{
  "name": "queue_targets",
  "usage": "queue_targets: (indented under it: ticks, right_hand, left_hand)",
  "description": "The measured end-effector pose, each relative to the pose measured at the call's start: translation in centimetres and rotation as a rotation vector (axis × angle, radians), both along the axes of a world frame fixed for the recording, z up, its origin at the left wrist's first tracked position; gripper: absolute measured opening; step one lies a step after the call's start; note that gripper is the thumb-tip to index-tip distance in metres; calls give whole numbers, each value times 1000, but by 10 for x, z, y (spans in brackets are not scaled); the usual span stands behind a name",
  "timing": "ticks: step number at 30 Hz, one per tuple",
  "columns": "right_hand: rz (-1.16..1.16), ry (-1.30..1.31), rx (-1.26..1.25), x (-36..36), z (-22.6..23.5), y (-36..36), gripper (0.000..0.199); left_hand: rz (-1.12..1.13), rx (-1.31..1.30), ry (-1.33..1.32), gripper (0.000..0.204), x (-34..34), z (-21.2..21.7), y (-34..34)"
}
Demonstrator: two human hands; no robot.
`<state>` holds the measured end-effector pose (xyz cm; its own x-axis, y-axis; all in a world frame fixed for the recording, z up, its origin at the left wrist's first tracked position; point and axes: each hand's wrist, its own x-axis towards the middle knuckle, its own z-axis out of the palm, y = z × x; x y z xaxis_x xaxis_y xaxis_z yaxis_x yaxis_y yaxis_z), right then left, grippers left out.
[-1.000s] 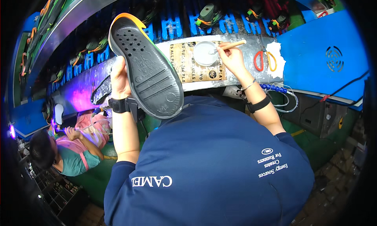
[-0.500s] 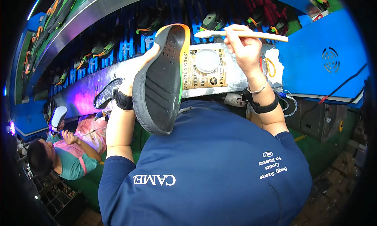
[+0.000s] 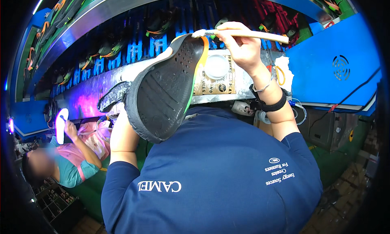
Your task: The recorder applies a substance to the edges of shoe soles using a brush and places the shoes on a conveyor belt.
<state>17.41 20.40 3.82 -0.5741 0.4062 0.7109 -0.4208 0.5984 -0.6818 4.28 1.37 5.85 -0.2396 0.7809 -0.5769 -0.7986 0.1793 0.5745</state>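
Note:
My left hand (image 3: 163, 55) grips a black shoe sole (image 3: 162, 92) by its left edge, most of the hand hidden behind it. The sole is held up tilted above the bench's near edge, its hollow inner face with small holes toward me and an orange-green rim on the right. In my right hand (image 3: 245, 51) is a brush (image 3: 270, 36) with a pale wooden handle, fingers closed round it. The brush's whitish bristles meet the sole's far end. Below that hand sits a round white dish (image 3: 216, 66) on a printed cardboard piece (image 3: 209, 87).
Another dark sole-shaped piece (image 3: 111, 96) lies on the metal bench (image 3: 89, 92) at left. Behind, blue racks (image 3: 134, 51) carry several shoes. A blue cabinet (image 3: 329, 67) and orange-handled scissors (image 3: 280, 73) are at right. A co-worker (image 3: 77, 157) holds a white sole at left.
The brush has moved left and its bristles now meet the sole's far end. The sole has shifted and tilted slightly. The co-worker's white sole has risen.

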Motion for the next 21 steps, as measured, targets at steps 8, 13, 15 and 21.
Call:
queue_targets:
  ticks: [8,13,15,21]
  right_hand:
    - [-23,-42,-235,7,2,-2,5]
    - [-85,-44,-259,14,-3,-9,4]
    - [-106,-42,-278,18,-4,-14,4]
    - [-124,-57,-356,28,-5,-27,4]
  left_hand:
    - [12,2,40,37,-2,4,-3]
    - [2,64,135,38,-3,12,1]
    - [-92,145,126,41,-2,16,5]
    - [-174,261,292,49,2,23,13]
